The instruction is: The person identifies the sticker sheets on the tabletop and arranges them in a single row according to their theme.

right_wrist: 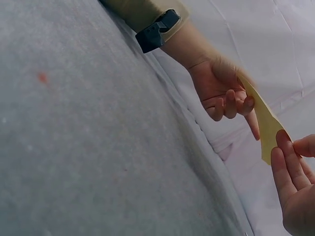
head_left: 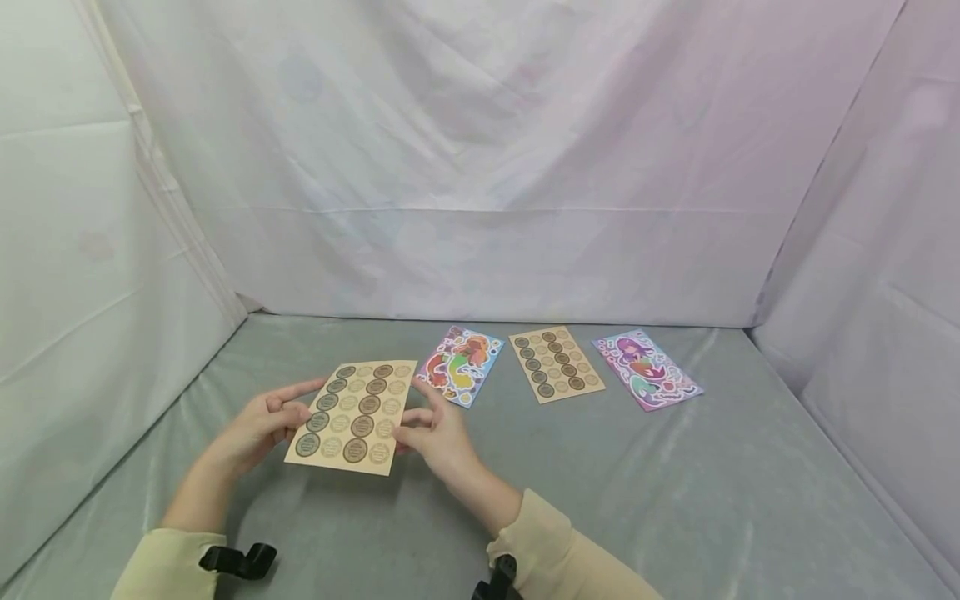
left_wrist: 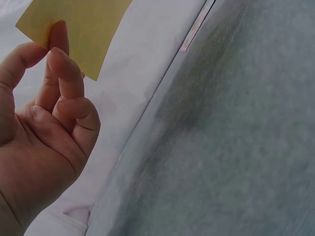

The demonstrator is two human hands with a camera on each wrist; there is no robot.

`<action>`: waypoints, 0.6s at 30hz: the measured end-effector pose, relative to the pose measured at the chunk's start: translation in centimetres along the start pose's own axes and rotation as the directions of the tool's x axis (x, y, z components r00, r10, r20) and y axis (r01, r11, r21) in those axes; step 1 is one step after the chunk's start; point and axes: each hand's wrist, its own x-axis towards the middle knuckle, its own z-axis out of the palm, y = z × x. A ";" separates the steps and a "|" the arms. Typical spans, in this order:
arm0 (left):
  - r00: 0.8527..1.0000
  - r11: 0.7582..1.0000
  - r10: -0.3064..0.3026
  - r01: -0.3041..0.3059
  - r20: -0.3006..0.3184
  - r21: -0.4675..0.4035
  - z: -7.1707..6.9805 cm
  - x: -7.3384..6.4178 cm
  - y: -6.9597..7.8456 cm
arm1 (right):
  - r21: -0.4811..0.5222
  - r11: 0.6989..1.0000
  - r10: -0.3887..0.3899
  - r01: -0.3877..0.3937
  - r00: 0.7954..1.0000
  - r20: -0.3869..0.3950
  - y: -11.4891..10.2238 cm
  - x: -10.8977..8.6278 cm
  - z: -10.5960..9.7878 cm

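A tan sticker sheet (head_left: pixel 347 402) with rows of round dark and pale stickers is held up above the table between both hands, its printed face toward the head camera. My left hand (head_left: pixel 258 425) pinches its left edge, thumb on the front. On the opposite edge, my right hand (head_left: pixel 441 433) pinches with the thumb in front and fingers behind. The plain yellowish back of the sheet (left_wrist: pixel 91 34) shows in the left wrist view, over the left hand (left_wrist: pixel 54 118). From the right wrist, the sheet (right_wrist: pixel 266 123) appears nearly edge-on and slightly bent.
Three sheets lie in a row at the back of the grey table (head_left: pixel 600 500): a mermaid sticker sheet (head_left: pixel 463 367), another tan round-sticker sheet (head_left: pixel 557 364), and a purple-haired mermaid sheet (head_left: pixel 648 370). White cloth (head_left: pixel 480 167) walls the back and sides.
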 end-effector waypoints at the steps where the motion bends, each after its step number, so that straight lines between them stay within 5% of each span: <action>1: 1.000 1.000 0.002 -0.002 0.008 -0.005 0.0 0.0 -0.1 | -0.001 1.000 -0.005 0.005 1.000 0.005 0.0 0.0 0.0; 18: 0.998 1.000 -0.007 0.006 0.063 0.026 -0.8 -0.5 -0.6 | 0.024 0.999 0.025 -0.026 0.999 0.034 1.2 -0.3 0.5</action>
